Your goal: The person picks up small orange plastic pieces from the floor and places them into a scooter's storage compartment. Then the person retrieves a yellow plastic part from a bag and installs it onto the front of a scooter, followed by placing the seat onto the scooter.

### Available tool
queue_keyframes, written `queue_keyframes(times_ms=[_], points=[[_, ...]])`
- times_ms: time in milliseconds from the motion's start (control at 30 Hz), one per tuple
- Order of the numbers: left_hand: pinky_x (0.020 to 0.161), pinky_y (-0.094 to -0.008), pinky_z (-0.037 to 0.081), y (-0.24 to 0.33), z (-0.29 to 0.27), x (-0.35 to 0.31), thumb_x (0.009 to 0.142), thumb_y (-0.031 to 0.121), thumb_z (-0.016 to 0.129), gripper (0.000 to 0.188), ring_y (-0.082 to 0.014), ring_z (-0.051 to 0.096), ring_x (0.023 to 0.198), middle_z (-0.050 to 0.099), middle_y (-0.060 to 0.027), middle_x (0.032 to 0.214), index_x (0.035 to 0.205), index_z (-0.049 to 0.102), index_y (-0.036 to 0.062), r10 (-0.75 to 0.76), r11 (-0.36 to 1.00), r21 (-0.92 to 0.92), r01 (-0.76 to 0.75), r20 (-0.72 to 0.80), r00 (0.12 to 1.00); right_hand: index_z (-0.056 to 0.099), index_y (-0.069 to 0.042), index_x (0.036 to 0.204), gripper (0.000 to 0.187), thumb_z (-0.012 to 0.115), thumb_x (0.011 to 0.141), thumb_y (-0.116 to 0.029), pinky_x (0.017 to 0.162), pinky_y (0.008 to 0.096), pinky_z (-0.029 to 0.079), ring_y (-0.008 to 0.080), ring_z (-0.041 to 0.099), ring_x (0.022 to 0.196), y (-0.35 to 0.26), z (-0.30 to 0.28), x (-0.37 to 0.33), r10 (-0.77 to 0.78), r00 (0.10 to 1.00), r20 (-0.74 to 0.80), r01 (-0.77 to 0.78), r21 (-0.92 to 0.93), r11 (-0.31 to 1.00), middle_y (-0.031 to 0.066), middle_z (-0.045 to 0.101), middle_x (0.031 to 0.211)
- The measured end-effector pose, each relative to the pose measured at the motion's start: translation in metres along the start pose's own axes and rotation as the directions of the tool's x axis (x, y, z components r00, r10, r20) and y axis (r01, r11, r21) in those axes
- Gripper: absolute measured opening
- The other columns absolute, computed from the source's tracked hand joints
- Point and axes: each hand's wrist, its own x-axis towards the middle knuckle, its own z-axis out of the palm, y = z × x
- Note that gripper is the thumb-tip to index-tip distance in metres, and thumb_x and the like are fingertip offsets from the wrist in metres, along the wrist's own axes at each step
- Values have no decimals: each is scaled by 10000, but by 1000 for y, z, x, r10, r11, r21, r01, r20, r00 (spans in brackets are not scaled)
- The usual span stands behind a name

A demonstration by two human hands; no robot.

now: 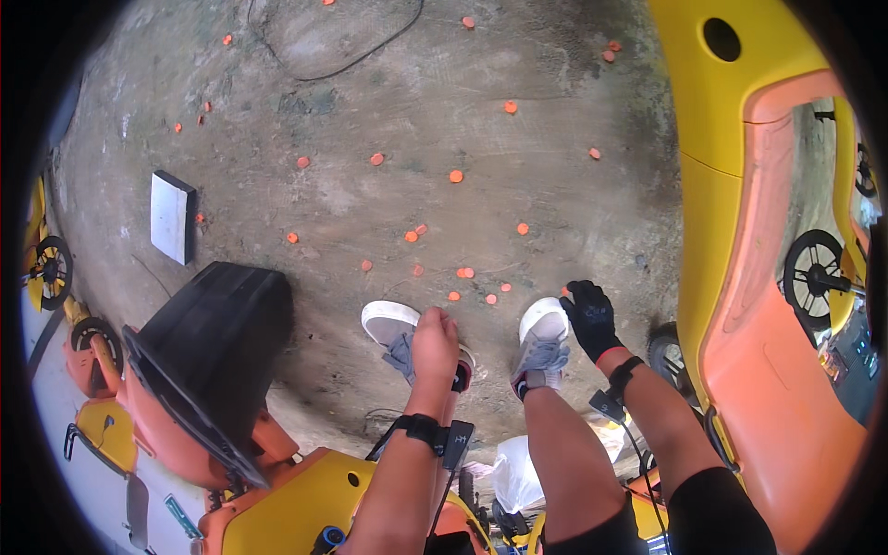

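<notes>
You're looking straight down at a rough concrete floor (388,111) scattered with small orange discs (456,176). Your left hand (435,338), bare, hangs low over your left sneaker (393,328), the fingers curled in toward the palm; whether anything sits inside that curl, you can't tell from here. A black strap with a small device (435,433) wraps that wrist.

Your right hand (590,316) wears a black glove and is down beside your right sneaker (544,338), just at its outer edge, fingers bent loosely and close together, with nothing visibly held. A black wrist strap (622,375) sits above it.

The nearest discs lie just ahead of your toes: a small cluster (465,273) between the two shoes and a little forward, none of them touching either hand.

To your right stands a big yellow and orange ride-on toy vehicle (740,277), with a black wheel (812,268) showing through its opening. To your left, a black plastic bin (208,347) lies tipped on its side against more orange and yellow toy parts (277,499). A white flat block (172,215) lies on the floor further off, and a thin dark cable (342,65) loops across the top.
</notes>
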Motion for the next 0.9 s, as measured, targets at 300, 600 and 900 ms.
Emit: queue_keyframes(times_ms=[300,600,900], points=[[746,-436,504,-5,34,29,811,123,756,308,-365,615,876,617,-180,992,1037,575,18,111,994,-1,-112,-135,985,563,-106,997,141,576,922,-225,740,424,503,324,614,861,6,8,12,-54,998,39,53,17,998,127,603,919],[695,-416,505,-10,52,21,897,161,703,230,-336,612,804,585,-170,964,989,554,11,184,983,75,-169,-289,940,590,-49,1000,174,665,892,-162,775,397,510,317,626,878,-18,-13,-1,63,998,-28,-37,549,835,146,613,926],[655,-410,502,-7,73,4,908,2,551,216,-348,631,756,602,-180,872,1115,491,15,84,902,-428,-63,30,996,598,-47,1112,207,601,917,-119,708,357,521,239,648,797,-79,-10,16,-2,994,113,-71,634,770,131,637,908]])
